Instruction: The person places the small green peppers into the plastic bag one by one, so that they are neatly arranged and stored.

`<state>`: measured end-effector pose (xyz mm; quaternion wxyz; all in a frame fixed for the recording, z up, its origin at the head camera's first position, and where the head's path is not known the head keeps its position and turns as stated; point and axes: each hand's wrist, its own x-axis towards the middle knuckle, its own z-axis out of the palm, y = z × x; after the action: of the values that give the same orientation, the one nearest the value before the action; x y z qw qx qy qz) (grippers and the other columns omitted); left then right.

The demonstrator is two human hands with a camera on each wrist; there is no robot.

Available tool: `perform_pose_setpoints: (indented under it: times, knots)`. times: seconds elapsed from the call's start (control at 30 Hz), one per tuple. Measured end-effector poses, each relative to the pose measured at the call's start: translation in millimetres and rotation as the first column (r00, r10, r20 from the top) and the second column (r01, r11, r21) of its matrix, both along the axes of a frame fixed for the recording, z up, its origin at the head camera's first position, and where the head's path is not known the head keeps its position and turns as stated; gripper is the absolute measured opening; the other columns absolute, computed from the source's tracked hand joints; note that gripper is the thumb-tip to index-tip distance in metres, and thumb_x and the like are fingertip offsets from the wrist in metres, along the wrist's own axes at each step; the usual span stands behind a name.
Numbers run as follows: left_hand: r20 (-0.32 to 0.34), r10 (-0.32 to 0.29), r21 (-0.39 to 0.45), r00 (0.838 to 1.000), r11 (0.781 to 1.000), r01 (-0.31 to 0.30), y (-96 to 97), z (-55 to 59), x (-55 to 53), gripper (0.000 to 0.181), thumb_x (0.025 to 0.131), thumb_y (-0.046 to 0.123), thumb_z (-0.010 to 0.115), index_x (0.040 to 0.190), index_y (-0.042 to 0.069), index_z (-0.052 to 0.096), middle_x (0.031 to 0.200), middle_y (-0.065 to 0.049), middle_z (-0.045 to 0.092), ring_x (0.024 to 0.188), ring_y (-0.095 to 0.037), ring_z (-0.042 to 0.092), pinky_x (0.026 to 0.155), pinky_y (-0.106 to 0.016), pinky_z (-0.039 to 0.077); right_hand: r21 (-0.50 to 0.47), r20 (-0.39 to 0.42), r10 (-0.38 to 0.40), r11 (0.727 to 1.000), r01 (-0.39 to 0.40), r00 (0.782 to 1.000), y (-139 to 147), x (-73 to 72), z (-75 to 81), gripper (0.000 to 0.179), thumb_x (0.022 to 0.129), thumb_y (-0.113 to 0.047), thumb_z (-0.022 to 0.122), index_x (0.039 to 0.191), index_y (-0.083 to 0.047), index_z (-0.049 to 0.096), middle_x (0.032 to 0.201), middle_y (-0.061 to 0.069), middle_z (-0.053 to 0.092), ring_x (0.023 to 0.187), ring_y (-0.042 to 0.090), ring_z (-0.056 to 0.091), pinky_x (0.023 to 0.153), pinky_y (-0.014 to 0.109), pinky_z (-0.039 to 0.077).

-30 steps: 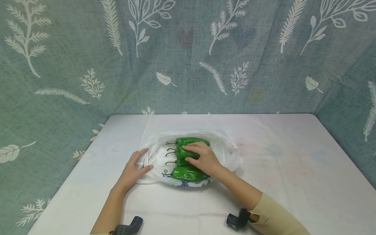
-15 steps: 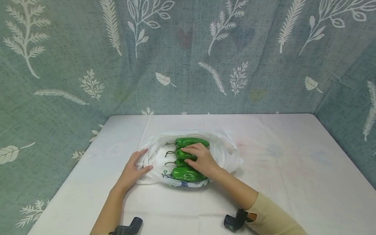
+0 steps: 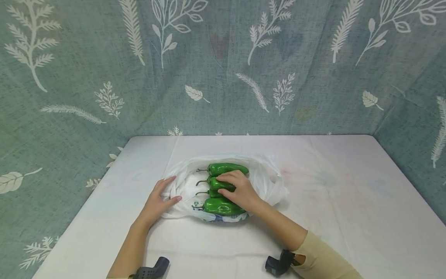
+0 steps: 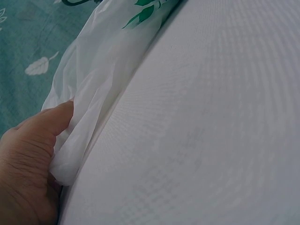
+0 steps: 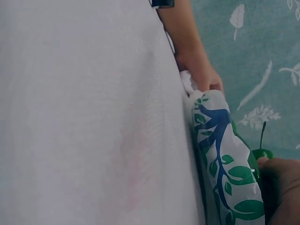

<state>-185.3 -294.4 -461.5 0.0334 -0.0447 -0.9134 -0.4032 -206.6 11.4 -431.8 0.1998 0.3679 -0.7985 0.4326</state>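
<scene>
Several glossy green peppers (image 3: 224,207) lie side by side in a white plastic bag (image 3: 270,186), stems toward the left. My right hand (image 3: 244,190) reaches over the row from the right, thumb and fingers around a middle pepper (image 3: 220,183). In the right wrist view its thumb lies against a green pepper (image 5: 262,153) with an upright stem. At the bag's left end rests my left hand (image 3: 155,201), thumb and fingers spread along the crumpled edge. The left wrist view shows its thumb against the plastic; the other fingers are mostly hidden.
The bag lies on a table with a white cloth (image 3: 331,217). Behind and beside the table hangs a green-grey curtain (image 3: 223,97) with white leaf patterns. A black wrist camera (image 3: 151,269) sits on the left forearm and another camera (image 3: 280,263) on the right.
My right hand and forearm have shifted very slightly to the left, and the middle pepper's stem has settled in the row. The left hand and the bag stay in place.
</scene>
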Motion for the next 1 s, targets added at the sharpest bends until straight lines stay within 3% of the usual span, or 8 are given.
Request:
perform_pose_setpoints:
  times: [0.57, 1.0]
  knots:
    - [0.012, 0.001, 0.010, 1.000, 1.000, -0.001, -0.2, 0.2, -0.1, 0.076, 0.081, 0.032, 0.074, 0.144, 0.017, 0.036, 0.147, -0.014, 0.031, 0.139, -0.042, 0.021, 0.109, -0.065, 0.018, -0.063, 0.005, -0.047, 0.997, 0.047, 0.999, -5.4, -1.6, -3.9, 0.025, 0.078, -0.012, 0.077, 0.102, -0.008, 0.072, 0.106, 0.006, 0.067, 0.103, 0.023, 0.055, 0.088, 0.037, 0.049]
    - [0.006, -0.003, 0.026, 1.000, 1.000, 0.003, -0.6, -0.5, -0.5, 0.075, 0.081, 0.031, 0.075, 0.144, 0.017, 0.037, 0.146, -0.014, 0.032, 0.139, -0.042, 0.021, 0.109, -0.065, 0.018, -0.080, 0.093, -0.081, 0.993, 0.088, 0.992, -6.9, -4.4, -4.2, 0.030, 0.076, -0.011, 0.078, 0.104, -0.008, 0.071, 0.108, 0.006, 0.068, 0.105, 0.023, 0.056, 0.091, 0.038, 0.048]
